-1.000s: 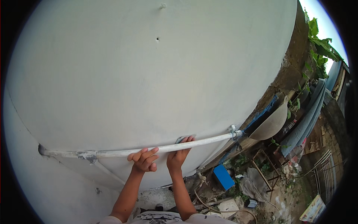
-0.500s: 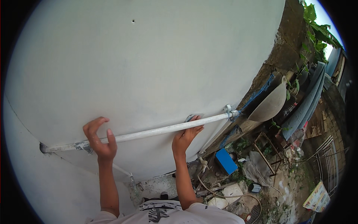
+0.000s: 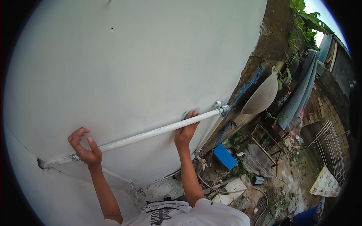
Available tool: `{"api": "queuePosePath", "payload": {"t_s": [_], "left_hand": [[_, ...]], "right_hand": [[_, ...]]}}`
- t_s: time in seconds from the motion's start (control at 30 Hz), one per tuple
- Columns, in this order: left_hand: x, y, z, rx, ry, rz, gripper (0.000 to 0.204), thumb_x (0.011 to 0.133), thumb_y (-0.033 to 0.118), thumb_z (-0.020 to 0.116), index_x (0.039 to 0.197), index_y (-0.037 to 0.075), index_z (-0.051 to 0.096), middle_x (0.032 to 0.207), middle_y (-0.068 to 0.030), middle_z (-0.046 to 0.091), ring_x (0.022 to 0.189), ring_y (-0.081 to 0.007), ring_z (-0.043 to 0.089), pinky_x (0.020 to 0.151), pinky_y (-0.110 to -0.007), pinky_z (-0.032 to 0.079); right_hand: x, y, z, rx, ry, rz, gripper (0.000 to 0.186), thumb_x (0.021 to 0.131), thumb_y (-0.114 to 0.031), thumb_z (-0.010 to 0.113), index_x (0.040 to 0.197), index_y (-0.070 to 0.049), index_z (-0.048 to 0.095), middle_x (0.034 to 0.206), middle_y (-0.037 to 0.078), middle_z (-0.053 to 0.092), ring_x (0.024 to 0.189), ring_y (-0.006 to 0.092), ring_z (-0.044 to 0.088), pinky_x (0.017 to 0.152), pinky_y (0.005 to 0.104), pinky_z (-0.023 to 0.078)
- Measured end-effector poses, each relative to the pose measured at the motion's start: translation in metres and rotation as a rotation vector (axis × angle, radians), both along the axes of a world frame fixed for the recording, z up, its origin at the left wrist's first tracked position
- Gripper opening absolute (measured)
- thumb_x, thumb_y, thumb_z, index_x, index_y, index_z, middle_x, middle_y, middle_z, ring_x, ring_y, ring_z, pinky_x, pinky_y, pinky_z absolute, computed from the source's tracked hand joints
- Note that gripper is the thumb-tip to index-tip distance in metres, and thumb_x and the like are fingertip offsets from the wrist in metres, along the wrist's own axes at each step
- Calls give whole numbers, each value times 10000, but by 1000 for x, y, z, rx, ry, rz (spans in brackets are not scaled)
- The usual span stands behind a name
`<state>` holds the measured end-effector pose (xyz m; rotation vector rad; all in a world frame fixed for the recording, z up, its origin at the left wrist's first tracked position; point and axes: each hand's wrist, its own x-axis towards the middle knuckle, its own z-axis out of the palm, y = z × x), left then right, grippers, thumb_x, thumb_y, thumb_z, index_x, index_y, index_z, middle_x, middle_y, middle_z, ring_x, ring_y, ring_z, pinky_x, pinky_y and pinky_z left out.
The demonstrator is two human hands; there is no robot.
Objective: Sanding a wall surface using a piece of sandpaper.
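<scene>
My left hand (image 3: 85,148) is open with bent, separated fingers, over the left part of a white pipe (image 3: 158,131) that runs along a pale painted wall (image 3: 132,67); whether it touches the pipe I cannot tell. My right hand (image 3: 184,133) lies beside the pipe near its right end, its fingers reaching past it and pressing a small flat grey pad (image 3: 186,113) against the wall; the pad is partly hidden by pipe and fingers. A clamp (image 3: 218,104) sits at the pipe's right end.
To the right are a large grey pan (image 3: 260,94), a hanging blue-grey cloth (image 3: 301,90) and leafy plants. Below lie a blue box (image 3: 225,157), a metal frame, plastic sheeting, a hose (image 3: 211,184), wire racks (image 3: 330,150) and rubble. The wall has a small hole (image 3: 112,28).
My left hand has moved left along the pipe, its fingers further apart. My right hand with the pad is higher in view, nearer the pipe's right end. The view has shifted and tilted.
</scene>
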<state>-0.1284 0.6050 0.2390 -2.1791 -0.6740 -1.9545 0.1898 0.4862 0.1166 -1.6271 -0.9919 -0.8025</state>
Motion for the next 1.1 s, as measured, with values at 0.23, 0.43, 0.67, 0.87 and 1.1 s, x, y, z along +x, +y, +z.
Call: {"api": "queuePosePath", "payload": {"t_s": [0.23,0.43,0.67,0.87,1.1], "left_hand": [[0,12,-15,84,-59,-101,259,917,98,513,1174,79,539,977,-69,611,935,-196,512,763,-347,380],[-2,10,-18,85,-85,-138,258,916,68,519,1173,71,542,982,-82,584,891,-197,534,757,-349,389],[-1,3,-16,77,-70,-156,215,934,77,523,1149,56,522,900,-111,561,817,-216,538,726,-356,466],[-9,9,-23,127,-67,-172,210,942,104,524,1149,70,523,868,-107,562,812,-214,529,692,-349,452],[-2,12,-21,129,-36,-231,225,942,119,520,1153,42,522,851,-125,544,734,-205,516,618,-337,450]], "right_hand": [[21,-6,-7,14,1,40,541,983,20,411,1504,91,284,1584,262,265,1498,391,192,1228,481,118],[4,-3,1,91,177,87,539,989,35,420,1504,95,274,1578,280,261,1495,380,200,1209,423,216],[-19,3,-7,2,64,168,568,944,78,465,1491,96,312,1587,299,211,1498,417,154,1222,482,160],[-91,26,1,-29,69,234,544,940,88,474,1466,118,339,1539,320,300,1467,473,206,1206,549,186],[-126,44,-47,-244,-243,381,472,890,61,522,1361,84,509,1428,303,474,1412,441,364,1161,571,281]]}}
